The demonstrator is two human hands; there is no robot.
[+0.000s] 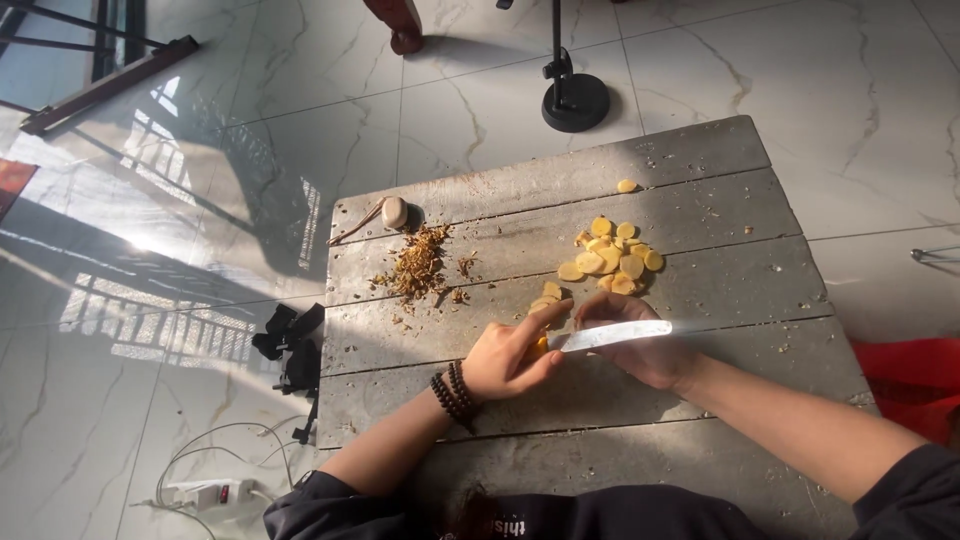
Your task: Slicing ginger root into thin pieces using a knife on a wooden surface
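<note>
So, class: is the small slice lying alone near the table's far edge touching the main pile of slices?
Apart. The head view shows the lone slice with bare grey board between it and the pile of slices.

We see a weathered grey plank table (700,215) on a glossy white marble floor (860,90) veined in thin grey lines. We note pale yellow round slices (610,258) and a golden-brown heap of peelings (418,262). The knife blade (612,335) shines silver-white in sunlight. We observe dark brown beaded bracelets (452,392) on the left hand's (510,358) wrist, and black sleeves (915,495). A black round stand base (575,102) sits on the floor, red cloth (915,385) at the right edge, a white power strip (208,493) lower left.
</note>
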